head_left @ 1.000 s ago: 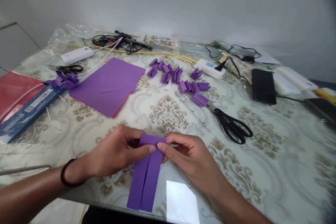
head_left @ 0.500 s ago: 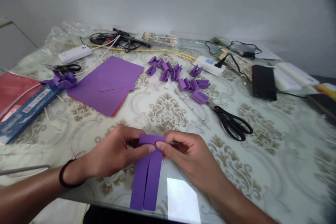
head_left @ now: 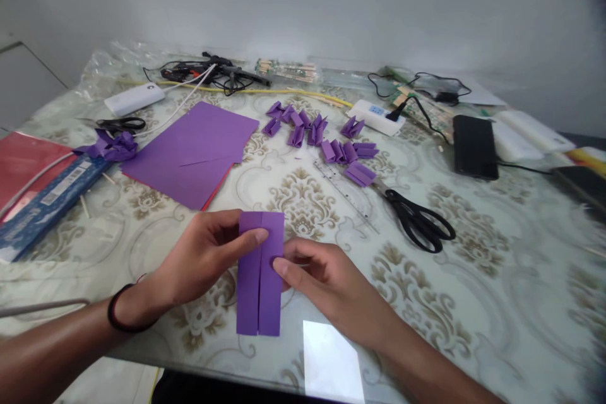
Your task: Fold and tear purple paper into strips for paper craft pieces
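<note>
A folded strip of purple paper (head_left: pixel 269 303), its two long edges meeting along a centre slit, is held upright above the table's near side. My left hand (head_left: pixel 211 259) pinches its upper left part, thumb in front and fingers hidden behind. At the right edge, my right hand (head_left: pixel 322 281) grips the strip between thumb and fingers. Beyond it lie several small folded purple paper pieces (head_left: pixel 360 173). A stack of purple paper sheets (head_left: pixel 189 148) rests to the left, with a red edge showing beneath. Black-handled scissors (head_left: pixel 421 224) and a clear ruler (head_left: pixel 348 196) lie to the right.
A white power strip (head_left: pixel 376 118), a black phone (head_left: pixel 476 146) and white blocks (head_left: pixel 525 136) stand at the back right. On the left are a blue box (head_left: pixel 52 208), crumpled purple paper (head_left: pixel 111 145), a second pair of scissors (head_left: pixel 125 124) and a white power bank (head_left: pixel 135 99).
The purple strip has moved up and away from the table's front edge and now stands straighter. My right hand has slid lower along its right edge; my left thumb lies near its top.
</note>
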Demonstrator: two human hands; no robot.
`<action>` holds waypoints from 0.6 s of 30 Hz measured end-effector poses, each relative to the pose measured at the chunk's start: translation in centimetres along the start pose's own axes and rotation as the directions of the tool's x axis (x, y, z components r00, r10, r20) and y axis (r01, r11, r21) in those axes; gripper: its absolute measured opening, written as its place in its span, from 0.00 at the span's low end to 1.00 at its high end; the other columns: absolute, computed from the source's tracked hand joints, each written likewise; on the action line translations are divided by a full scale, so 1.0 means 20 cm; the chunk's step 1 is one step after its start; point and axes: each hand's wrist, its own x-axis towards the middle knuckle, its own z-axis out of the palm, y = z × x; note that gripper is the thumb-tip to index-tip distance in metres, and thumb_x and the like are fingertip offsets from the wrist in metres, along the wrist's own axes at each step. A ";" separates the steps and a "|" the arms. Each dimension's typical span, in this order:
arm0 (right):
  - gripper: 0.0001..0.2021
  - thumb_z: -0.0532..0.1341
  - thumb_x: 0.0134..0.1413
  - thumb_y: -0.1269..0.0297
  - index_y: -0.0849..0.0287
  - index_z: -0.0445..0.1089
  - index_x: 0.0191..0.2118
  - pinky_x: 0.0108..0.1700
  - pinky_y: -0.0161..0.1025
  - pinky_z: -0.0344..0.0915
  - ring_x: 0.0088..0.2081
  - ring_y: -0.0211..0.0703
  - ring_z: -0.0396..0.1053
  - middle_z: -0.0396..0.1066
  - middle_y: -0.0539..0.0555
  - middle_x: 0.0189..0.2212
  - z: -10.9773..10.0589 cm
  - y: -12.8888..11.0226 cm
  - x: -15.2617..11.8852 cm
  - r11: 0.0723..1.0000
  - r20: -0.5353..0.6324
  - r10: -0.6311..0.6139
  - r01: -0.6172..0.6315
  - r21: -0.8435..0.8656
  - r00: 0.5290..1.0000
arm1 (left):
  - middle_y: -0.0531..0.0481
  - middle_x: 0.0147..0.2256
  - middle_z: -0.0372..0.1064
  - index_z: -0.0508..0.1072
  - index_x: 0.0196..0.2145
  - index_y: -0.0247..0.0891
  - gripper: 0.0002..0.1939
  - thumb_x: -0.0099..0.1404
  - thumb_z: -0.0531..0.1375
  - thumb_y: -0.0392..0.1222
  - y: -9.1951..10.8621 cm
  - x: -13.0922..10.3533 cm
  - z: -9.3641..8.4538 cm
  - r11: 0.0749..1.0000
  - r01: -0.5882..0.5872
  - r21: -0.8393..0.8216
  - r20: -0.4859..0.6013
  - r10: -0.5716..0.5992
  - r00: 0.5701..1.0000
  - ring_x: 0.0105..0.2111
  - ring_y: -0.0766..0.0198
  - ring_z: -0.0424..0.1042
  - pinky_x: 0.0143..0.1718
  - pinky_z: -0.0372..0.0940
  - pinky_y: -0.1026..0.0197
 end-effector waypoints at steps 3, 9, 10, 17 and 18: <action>0.15 0.64 0.67 0.54 0.58 0.72 0.32 0.36 0.37 0.66 0.32 0.39 0.68 0.70 0.49 0.28 -0.01 0.00 0.00 0.999 -0.035 -0.010 0.009 -0.030 0.999 | 0.53 0.30 0.74 0.80 0.34 0.35 0.13 0.70 0.65 0.48 0.01 0.01 0.00 0.999 0.012 -0.043 0.036 -0.011 0.999 0.29 0.66 0.67 0.30 0.62 0.66; 0.12 0.64 0.68 0.55 0.56 0.71 0.35 0.34 0.35 0.65 0.31 0.38 0.66 0.68 0.47 0.28 -0.02 0.01 0.00 0.997 -0.090 -0.066 0.069 0.031 0.994 | 0.49 0.37 0.79 0.82 0.37 0.36 0.11 0.71 0.64 0.46 0.00 0.01 0.01 0.984 0.088 -0.155 0.242 -0.049 0.969 0.36 0.61 0.73 0.39 0.67 0.61; 0.10 0.64 0.68 0.56 0.55 0.70 0.38 0.34 0.35 0.66 0.31 0.37 0.67 0.68 0.46 0.29 -0.02 0.01 -0.01 0.996 -0.121 -0.084 0.088 0.027 0.989 | 0.49 0.38 0.80 0.83 0.38 0.36 0.11 0.71 0.64 0.46 0.00 0.00 0.01 0.982 0.093 -0.164 0.247 -0.050 0.968 0.36 0.60 0.74 0.40 0.68 0.60; 0.05 0.65 0.67 0.60 0.50 0.68 0.45 0.33 0.36 0.72 0.36 0.41 0.73 0.72 0.50 0.40 0.01 0.03 -0.04 0.948 -0.273 -0.260 0.192 -0.252 0.926 | 0.48 0.36 0.79 0.83 0.38 0.36 0.11 0.72 0.63 0.45 0.03 0.00 0.01 0.984 0.075 -0.162 0.235 -0.035 0.971 0.37 0.59 0.75 0.41 0.68 0.59; 0.05 0.65 0.66 0.61 0.50 0.70 0.45 0.35 0.37 0.73 0.38 0.42 0.74 0.72 0.51 0.42 0.02 0.03 -0.04 0.931 -0.263 -0.294 0.213 -0.297 0.919 | 0.49 0.36 0.79 0.82 0.38 0.36 0.12 0.72 0.62 0.45 0.03 0.00 0.01 0.986 0.068 -0.153 0.232 -0.032 0.972 0.36 0.59 0.74 0.41 0.68 0.60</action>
